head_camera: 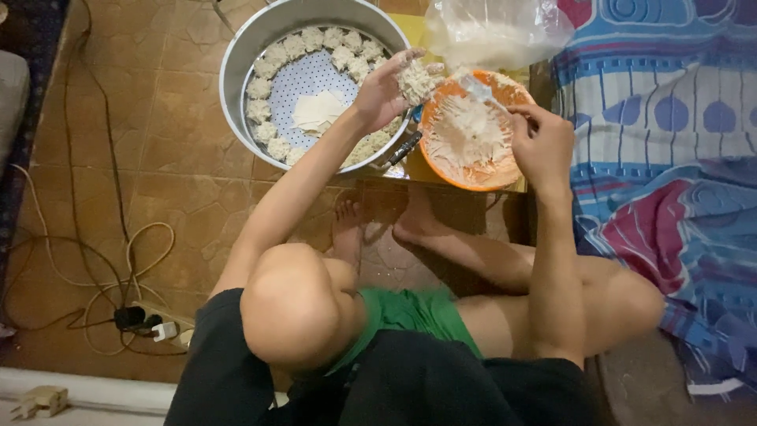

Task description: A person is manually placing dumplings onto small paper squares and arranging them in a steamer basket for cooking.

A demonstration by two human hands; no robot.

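Dumpling (415,81) is sitting in the cupped left hand (392,87), held just above the near rim of the big round metal steamer pot (236,59). The pot is the largest thing here; it is resting on the brown tiled floor (181,150), and its perforated tray is carrying a ring of finished dumplings (272,95) around the edge, with a small stack of pale square wrappers (317,112) lying in the middle. Just beside the pot, to the right, an orange bowl (441,170) is holding a pale, shredded-looking filling (467,134). A clear plastic bag (497,31) is lying behind the bowl, and a patterned blue and red mattress cover (670,158) is filling the right side.

The left hand is half-curled, its fingers wrapping loosely around the dumpling and supporting it from below. The right hand (542,143) is pinching the handle of a small clear plastic spoon (479,88) between thumb and fingers, its tip over the bowl.

The dumpling is looking soft, light and slightly sticky (thin dough, moist filling), so it is probably tearing easily; holding it from underneath in a cupped palm, pressing only gently at the sides, is likely the safest grip.
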